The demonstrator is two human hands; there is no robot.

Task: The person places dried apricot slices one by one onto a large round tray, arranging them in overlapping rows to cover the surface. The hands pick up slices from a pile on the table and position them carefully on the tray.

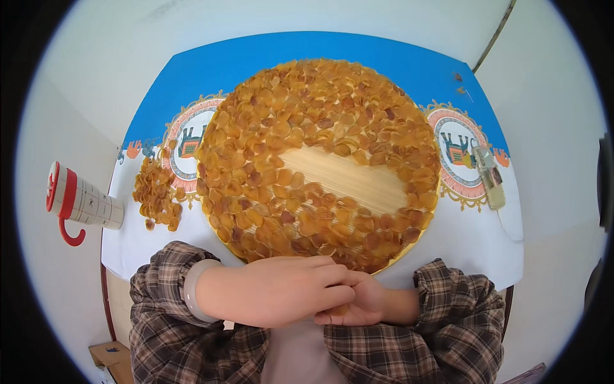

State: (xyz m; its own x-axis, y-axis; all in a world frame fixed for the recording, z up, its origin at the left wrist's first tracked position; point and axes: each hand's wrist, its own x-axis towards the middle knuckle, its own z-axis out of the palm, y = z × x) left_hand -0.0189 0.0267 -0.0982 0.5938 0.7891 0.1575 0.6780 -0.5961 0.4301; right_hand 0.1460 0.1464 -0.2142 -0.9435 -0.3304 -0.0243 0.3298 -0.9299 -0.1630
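Note:
A large round board point(345, 178) with a pale ribbed surface and yellow rim is mostly covered by thin amber-brown round pieces point(268, 139). Bare ribbing shows right of its middle. At its near edge my left hand point(307, 290), a pale band on the wrist, lies over my right hand point(367, 300), fingers touching. An amber piece point(340, 310) shows in my right hand, under the left fingers; whether the left fingers grip anything is hidden. A small pile of similar pieces point(156, 189) lies on the cloth left of the board.
A blue and white patterned tablecloth point(316, 43) covers the table. A pale cup with a red lid and handle point(91, 199) is at the left edge. A translucent device with a cord point(489, 177) lies at the right. A cardboard box point(112, 357) is at the lower left.

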